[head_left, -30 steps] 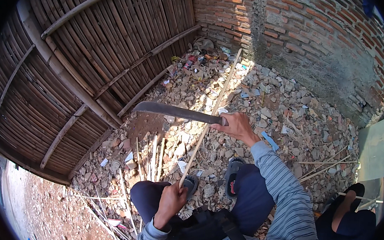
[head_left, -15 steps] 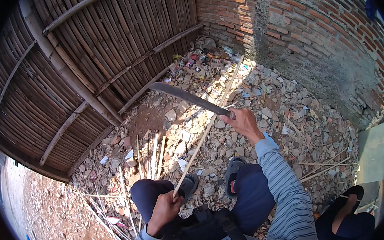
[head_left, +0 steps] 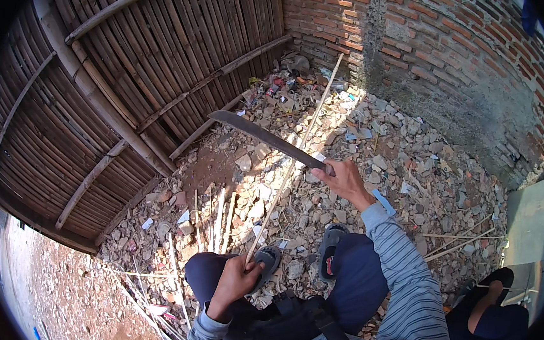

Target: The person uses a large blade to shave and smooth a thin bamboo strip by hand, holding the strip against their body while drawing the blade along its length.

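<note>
Machete (head_left: 268,138) handle hidden inside right hand (head_left: 344,181)

I sat on rubble (head_left: 412,174) in a corner, a bamboo fence (head_left: 118,94) at left meeting a brick wall (head_left: 435,48) ahead. My left hand (head_left: 234,282) gripped a long stick (head_left: 291,165) running forward toward the wall; my right hand (head_left: 345,179) held a machete (head_left: 265,137) crossing it, blade pointing left. Cut slats (head_left: 217,210) lay left of the stick.
</note>
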`<state>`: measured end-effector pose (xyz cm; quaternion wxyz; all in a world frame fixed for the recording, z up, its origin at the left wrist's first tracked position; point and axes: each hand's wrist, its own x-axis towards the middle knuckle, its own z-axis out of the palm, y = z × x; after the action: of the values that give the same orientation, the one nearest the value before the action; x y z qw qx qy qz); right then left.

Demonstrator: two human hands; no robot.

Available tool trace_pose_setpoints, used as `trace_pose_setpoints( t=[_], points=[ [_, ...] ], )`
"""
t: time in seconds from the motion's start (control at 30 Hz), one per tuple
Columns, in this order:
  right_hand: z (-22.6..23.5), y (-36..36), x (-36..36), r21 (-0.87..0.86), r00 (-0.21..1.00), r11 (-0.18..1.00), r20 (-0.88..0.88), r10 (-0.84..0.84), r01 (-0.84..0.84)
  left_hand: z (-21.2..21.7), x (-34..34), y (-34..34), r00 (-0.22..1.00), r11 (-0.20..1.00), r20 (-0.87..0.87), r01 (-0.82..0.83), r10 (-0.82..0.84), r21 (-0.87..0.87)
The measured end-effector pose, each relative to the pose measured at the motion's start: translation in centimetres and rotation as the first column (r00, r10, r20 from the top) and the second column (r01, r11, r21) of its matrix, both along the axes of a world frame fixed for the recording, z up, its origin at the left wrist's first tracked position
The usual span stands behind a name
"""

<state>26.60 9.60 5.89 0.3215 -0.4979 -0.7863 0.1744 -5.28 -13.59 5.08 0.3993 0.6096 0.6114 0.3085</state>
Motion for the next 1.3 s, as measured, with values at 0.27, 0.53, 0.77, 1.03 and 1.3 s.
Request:
trace_pose_setpoints(
  t=[0.27, 0.53, 0.77, 1.03, 1.3],
  points=[
    [-0.9, -2.9, -4.7, 0.094, 0.970, 0.968, 0.095, 0.223, -0.232, -0.3, 2.9, 4.9, 0.953, 0.985, 0.302, 0.049, 0.003, -0.163],
    [0.3, -1.5, -3.9, -0.035, 0.991, 0.998, 0.122, 0.061, -0.057, -0.1, 3.0, 5.4, 0.833, 0.924, 0.552, 0.186, 0.032, -0.335],
    [0.0, -0.1, -1.8, -0.231, 0.953, 0.972, -0.286, -0.102, 0.035, -0.8, 3.2, 5.7, 0.557, 0.832, 0.825, 0.411, 0.094, -0.372],
    [1.6, -1.4, -2.1, -0.374, 0.783, 0.898, -0.620, -0.054, -0.234, -1.2, 4.0, 6.5, 0.712, 0.862, 0.702, 0.374, -0.030, -0.342],
    [1.5, -1.4, -0.7, -0.429, 0.672, 0.819, -0.737, -0.074, -0.380, 1.5, 5.4, 7.0, 0.886, 0.884, 0.462, 0.246, -0.039, -0.398]
  ],
)
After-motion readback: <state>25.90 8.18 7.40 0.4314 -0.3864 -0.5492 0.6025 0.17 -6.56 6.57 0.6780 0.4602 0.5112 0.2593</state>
